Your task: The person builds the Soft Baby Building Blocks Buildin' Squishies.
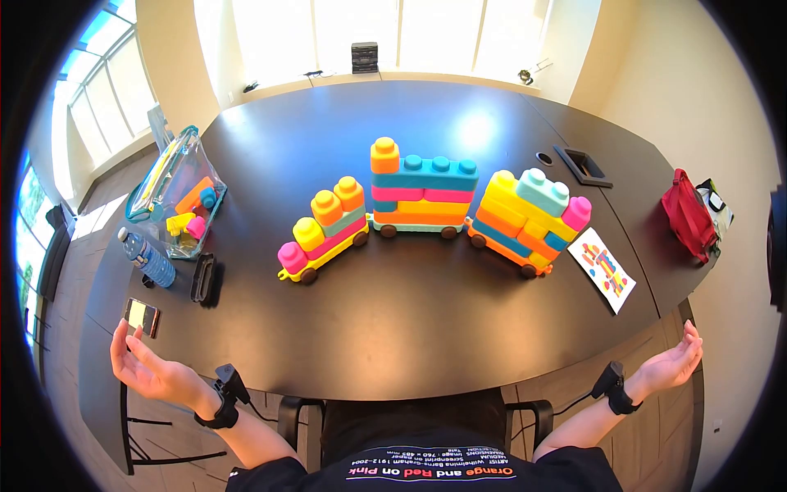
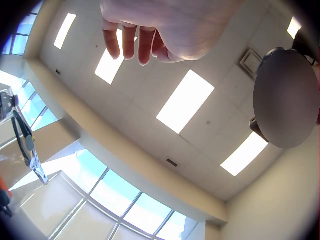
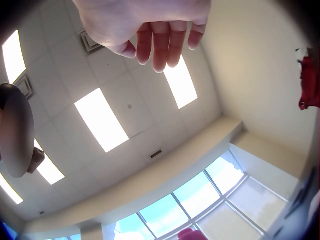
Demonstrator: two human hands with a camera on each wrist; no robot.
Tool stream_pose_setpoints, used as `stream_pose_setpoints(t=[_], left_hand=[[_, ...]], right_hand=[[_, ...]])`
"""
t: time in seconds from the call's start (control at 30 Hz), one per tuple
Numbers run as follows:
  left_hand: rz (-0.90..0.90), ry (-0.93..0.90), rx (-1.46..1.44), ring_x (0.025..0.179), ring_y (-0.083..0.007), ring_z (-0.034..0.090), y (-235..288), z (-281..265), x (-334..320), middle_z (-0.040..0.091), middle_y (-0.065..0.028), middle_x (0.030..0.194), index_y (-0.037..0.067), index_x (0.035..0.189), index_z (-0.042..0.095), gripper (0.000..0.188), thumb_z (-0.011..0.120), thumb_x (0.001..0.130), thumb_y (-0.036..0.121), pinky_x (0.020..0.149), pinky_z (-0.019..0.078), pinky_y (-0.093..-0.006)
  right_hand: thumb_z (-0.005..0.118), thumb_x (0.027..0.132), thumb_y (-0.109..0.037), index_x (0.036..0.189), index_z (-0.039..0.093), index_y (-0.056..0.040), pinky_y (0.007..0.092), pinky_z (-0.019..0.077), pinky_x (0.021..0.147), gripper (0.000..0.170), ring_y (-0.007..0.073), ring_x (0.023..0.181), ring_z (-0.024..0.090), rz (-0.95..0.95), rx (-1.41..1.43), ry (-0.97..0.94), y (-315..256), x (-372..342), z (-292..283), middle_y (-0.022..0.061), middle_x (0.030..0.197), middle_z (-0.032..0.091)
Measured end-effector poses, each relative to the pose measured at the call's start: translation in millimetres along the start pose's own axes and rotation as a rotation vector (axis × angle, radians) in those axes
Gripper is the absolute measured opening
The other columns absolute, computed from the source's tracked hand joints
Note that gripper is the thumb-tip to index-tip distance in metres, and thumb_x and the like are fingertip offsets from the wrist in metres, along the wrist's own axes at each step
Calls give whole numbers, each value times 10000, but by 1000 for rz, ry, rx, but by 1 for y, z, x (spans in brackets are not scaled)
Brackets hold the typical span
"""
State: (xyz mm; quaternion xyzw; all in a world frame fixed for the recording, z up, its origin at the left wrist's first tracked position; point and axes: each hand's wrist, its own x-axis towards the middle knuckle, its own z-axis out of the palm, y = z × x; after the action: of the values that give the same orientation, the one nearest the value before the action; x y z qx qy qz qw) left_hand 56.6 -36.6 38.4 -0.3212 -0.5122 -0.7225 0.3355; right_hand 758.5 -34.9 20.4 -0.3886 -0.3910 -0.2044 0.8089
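In the head view my left hand is held up off the table's left front edge, palm upward, holding nothing. My right hand is raised likewise beyond the right front edge, its fingers loosely bent. Between them, a block train stands on the table in three linked parts: a stepped left wagon with pink, yellow and orange blocks, a tall middle wagon and a right wagon topped with light teal and pink. Both wrist views show the left palm and right palm against the ceiling.
A clear zip bag with loose blocks lies at the left, by a water bottle, a dark case and a phone-like item. On the right are a picture card, a red bag and a table socket.
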Motion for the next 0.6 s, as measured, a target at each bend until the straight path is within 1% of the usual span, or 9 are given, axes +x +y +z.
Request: stream_pose_setpoints(t=[0.23,0.33,0.4,0.47,0.53,0.6], left_hand=[[15,-19,16,1143,-246,665,-2,1,0,668,-166,1286,-73,1259,554,222,533,1106,87,1004,580,-372],[-2,-5,-11,1155,-239,657,-12,2,1,670,-160,1290,-50,1288,562,235,543,1107,99,994,565,-347],[-95,-222,10,1161,-232,647,-53,3,5,667,-154,1299,-30,1348,559,309,596,1099,147,1001,541,-338],[-380,-534,138,1247,-268,622,-114,16,9,632,-196,1383,-30,1465,507,569,716,1039,284,1058,510,-383],[-339,-930,451,1348,-351,578,-136,30,6,561,-268,1483,-80,1542,421,909,828,922,446,1129,468,-448],[-206,-1202,582,1423,-417,515,-188,36,5,489,-330,1542,-113,1577,355,1141,878,817,557,1170,433,-462]], right_hand=[[492,1123,-147,953,630,23,405,495,1067,278,276,1091,689,21,-1,7,-1,-2,6,193,1106,737],[493,1124,-152,942,628,16,404,498,1060,282,272,1086,689,22,-5,4,-3,-2,7,186,1102,737],[497,1123,-157,938,630,13,402,506,1048,285,270,1085,690,13,-27,9,-2,-3,5,177,1090,736],[498,1123,-157,935,627,10,399,510,1037,283,271,1082,690,26,-24,11,-3,-2,4,171,1077,734],[500,1123,-158,932,625,7,396,515,1026,281,271,1080,691,36,-21,13,-5,1,4,166,1065,732],[488,1127,-164,935,616,-1,393,521,998,283,275,1075,689,26,-34,-24,-6,7,6,164,1061,726]])
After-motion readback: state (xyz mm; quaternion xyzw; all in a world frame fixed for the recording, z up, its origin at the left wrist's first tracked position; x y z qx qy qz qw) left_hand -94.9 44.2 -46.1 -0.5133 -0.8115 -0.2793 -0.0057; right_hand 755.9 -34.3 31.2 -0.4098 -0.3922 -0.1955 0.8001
